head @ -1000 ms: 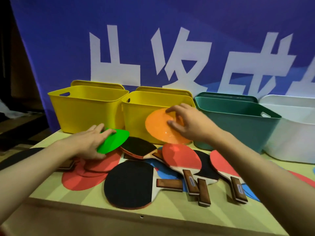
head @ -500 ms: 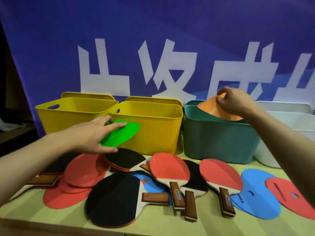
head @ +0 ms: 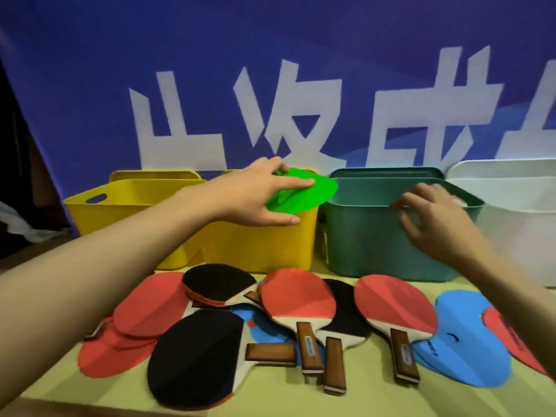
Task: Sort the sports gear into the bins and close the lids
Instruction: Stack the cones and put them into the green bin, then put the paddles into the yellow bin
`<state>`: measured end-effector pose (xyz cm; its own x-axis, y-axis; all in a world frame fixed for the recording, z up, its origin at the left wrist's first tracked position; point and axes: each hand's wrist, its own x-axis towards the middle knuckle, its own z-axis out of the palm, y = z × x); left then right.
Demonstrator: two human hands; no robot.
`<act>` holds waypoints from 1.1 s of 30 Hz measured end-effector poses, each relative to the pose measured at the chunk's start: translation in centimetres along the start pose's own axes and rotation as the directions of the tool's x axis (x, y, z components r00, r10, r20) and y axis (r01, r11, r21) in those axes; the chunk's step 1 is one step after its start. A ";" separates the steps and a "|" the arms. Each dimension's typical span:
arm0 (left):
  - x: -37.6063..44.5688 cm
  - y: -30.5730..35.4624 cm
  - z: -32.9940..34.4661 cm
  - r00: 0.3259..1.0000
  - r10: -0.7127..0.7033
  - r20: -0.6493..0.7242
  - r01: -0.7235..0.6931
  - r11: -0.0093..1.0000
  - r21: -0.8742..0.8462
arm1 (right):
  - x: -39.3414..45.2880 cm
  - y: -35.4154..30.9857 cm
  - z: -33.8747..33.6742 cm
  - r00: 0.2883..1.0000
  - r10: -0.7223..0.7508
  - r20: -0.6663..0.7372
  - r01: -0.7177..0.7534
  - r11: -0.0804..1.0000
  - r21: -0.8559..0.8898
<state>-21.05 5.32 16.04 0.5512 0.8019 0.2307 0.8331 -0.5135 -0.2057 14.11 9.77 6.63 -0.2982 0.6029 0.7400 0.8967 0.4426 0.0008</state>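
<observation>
Paddles (head: 296, 299) — scattered before bins (head: 388, 233)

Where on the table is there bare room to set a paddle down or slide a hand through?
Bare table shows along the near edge, below the paddle handles, and in a thin strip between the red paddle and the green bin. The middle is crowded with overlapping paddles and flat covers, and the blue cover fills the right.

**A Big Blue Wall Sign**

A big blue banner (head: 301, 55) with huge white letters (head: 288, 121) fills the back. The table (head: 126, 395) top is pale yellow-green. It is dark on the far left, with something pale (head: 15, 224) lying there.
</observation>
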 end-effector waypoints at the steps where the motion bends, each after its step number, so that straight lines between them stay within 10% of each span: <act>1: 2.1 1.0 0.3 0.999 0.032 -0.017 -0.032 0.999 -0.021 | -1.8 -0.4 -0.8 0.999 -0.009 0.032 0.008 1.000 0.025; 7: 13.4 7.5 1.9 0.981 0.179 -0.069 -0.183 0.981 -0.058 | -9.8 1.4 -3.7 0.934 0.139 0.330 -0.142 0.990 -0.016; 15: 21.2 10.1 3.4 0.991 0.110 0.080 -0.114 0.992 0.050 | -13.2 3.5 -6.5 0.903 0.214 0.373 -0.213 0.976 -0.044; 23: 6.3 8.3 4.5 0.962 0.251 0.104 -0.263 0.957 0.120 | -11.2 -0.7 -3.3 0.913 0.118 0.390 -0.167 0.981 0.094; 33: -17.9 -3.8 5.5 0.926 -0.139 0.351 0.141 0.990 0.020 | -6.4 -15.5 2.6 0.869 -0.151 0.470 0.025 0.964 0.264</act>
<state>-34.33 -5.42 7.45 0.3782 0.9212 -0.0919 0.9014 -0.3890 -0.1900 1.30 0.80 0.07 -0.5485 0.7696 0.3269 0.7710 0.6168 -0.1585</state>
